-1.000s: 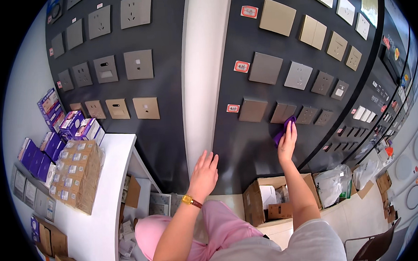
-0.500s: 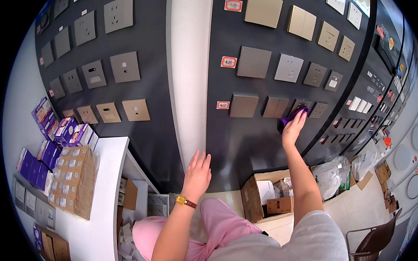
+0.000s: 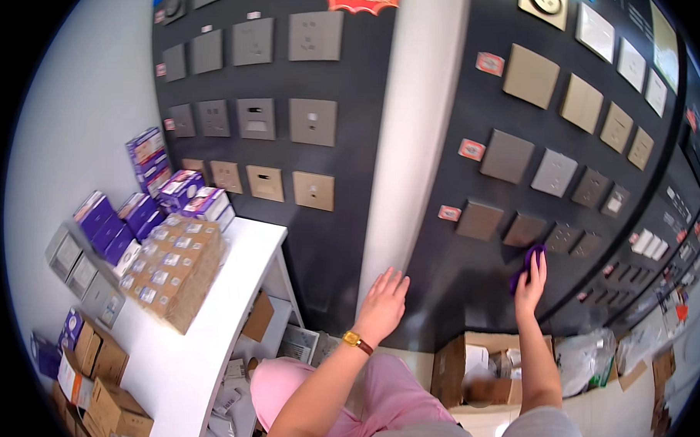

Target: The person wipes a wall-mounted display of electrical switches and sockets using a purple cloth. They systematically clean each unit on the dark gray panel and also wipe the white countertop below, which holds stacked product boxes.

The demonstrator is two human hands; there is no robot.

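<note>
My right hand [image 3: 530,288] grips a purple cloth [image 3: 529,256], held against the dark display panel [image 3: 460,292]. The cloth lies just below the lowest row of plates, close to a brownish-grey switch plate [image 3: 525,229] and a socket plate [image 3: 563,237]. Part of the cloth is covered by my fingers. Further left, my left hand [image 3: 381,304] is open, fingers stretched out, in front of the foot of the white column [image 3: 406,162]. It holds nothing; whether it touches the column I cannot tell. A watch with a brown strap [image 3: 357,342] circles my left wrist.
A white counter [image 3: 250,237] stands at left, bearing a wrapped carton stack [image 3: 171,279] and purple boxes [image 3: 103,227]. On the floor below my right arm are an open cardboard box [image 3: 452,373] and plastic bags [image 3: 586,357]. More switch plates [image 3: 313,121] cover the left panel.
The view has swung toward the left. My right hand has brought the cloth off the socket plate, down and left onto the panel below the row. The left hand stays open near the column.
</note>
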